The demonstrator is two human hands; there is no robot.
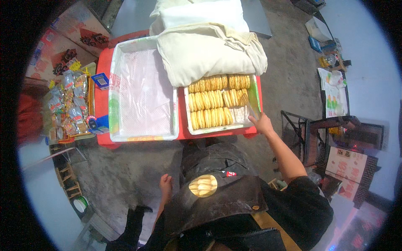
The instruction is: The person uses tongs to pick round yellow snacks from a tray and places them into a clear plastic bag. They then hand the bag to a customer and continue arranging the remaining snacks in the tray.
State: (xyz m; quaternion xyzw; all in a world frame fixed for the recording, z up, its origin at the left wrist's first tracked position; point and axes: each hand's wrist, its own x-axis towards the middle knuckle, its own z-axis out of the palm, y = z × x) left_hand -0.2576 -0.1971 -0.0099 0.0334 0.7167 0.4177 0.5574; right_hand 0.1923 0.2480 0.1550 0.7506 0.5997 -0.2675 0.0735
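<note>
My right hand [263, 123] grips the handle of tongs [252, 108] at the right edge of a white, lined tray [220, 130]. The far ends of the tongs rest at the round flat cakes [232, 98], which stand on edge in packed rows. A cream cloth [210, 51] covers the tray's far part. To the left lies a second tray [174, 119], with clear plastic and a perforated liner in it. My left hand [165, 182] hangs low beside my dark apron, away from the trays, its fingers curled; whether it holds anything does not show.
A red-covered table [102, 66] bears both trays. At its left stand blue printed code cards [101, 81] and a container of packaged snacks [70, 106]. A black metal frame [295, 135] stands at the right. Part of another person, a dark shoe and leg, shows at lower left.
</note>
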